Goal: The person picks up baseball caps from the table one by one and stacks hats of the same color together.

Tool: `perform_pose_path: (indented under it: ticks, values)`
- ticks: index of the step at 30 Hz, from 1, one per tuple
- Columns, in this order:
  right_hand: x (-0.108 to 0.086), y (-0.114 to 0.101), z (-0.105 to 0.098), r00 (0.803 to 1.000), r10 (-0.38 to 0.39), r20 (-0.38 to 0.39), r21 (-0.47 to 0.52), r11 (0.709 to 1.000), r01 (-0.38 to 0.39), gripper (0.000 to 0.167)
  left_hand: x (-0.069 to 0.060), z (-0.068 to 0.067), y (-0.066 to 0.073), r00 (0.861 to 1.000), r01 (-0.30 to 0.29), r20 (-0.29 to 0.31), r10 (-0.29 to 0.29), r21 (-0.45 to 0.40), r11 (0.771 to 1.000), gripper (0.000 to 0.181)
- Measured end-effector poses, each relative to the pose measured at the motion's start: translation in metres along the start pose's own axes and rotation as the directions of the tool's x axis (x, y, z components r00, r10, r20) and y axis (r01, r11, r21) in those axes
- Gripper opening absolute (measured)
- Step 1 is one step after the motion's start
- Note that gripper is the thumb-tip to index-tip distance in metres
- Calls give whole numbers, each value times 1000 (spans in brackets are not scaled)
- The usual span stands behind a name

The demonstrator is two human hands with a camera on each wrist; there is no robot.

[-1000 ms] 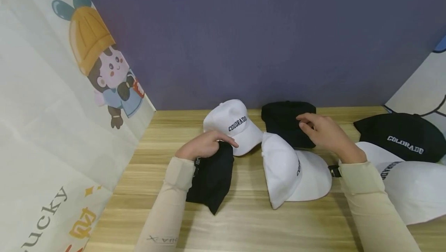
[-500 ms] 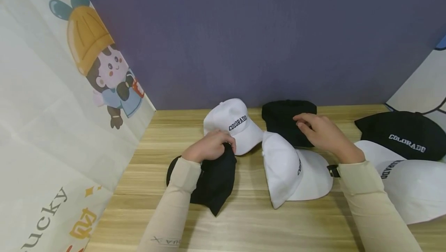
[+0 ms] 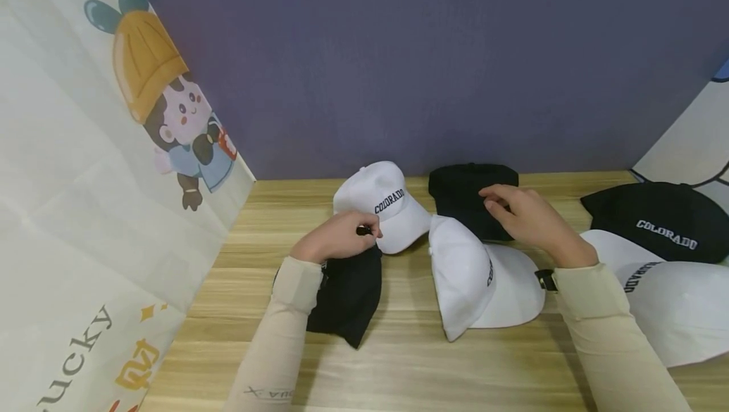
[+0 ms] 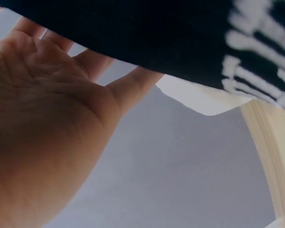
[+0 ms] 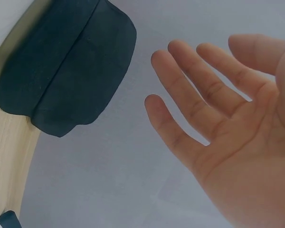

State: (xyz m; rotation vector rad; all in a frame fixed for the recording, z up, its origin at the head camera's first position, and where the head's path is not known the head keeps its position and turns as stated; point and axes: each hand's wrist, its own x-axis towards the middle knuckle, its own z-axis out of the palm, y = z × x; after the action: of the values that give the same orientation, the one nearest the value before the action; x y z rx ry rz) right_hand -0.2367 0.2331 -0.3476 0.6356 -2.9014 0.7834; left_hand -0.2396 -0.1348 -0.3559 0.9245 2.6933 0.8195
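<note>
In the head view my left hand (image 3: 342,235) grips the upper edge of a black cap (image 3: 348,295) at the left of the group; a small dark bit shows between finger and thumb. The left wrist view has the fingers going behind the edge of this black cap (image 4: 147,38), which bears white lettering. A white COLORADO cap (image 3: 370,187) lies just beyond that hand. My right hand (image 3: 526,219), its fingers loosely extended and holding nothing, hovers by another black cap (image 3: 461,200) at the back. The right wrist view shows a gap between fingers and cap.
A second white cap (image 3: 461,279) lies mid-table, brim to the right. Further right are a black COLORADO cap (image 3: 660,225) and a white cap (image 3: 678,304), partly behind the right sleeve. A dark panel (image 3: 421,64) closes the back of the wooden table (image 3: 398,368).
My left hand's extended forefinger has curled in, and the hand now grips the black cap, which has shifted slightly. The right hand has stayed almost still.
</note>
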Motion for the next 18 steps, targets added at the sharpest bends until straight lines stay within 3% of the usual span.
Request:
perform_pose_path:
  ticks: [4, 10, 18]
  values:
    - [-1, -1, 1, 1000, -7, -3, 1, 1000, 7, 40, -4, -5, 0, 1000, 22, -18, -22, -23, 999, 13]
    - [-2, -7, 1, 1000, -27, -10, 6, 1000, 27, 39, -6, -10, -4, 999, -1, -49, 2, 8, 1000, 14]
    - [-3, -15, 0, 999, -42, -16, 5, 999, 43, 38, -8, -13, -9, 996, 58, -63, -58, -6, 998, 8]
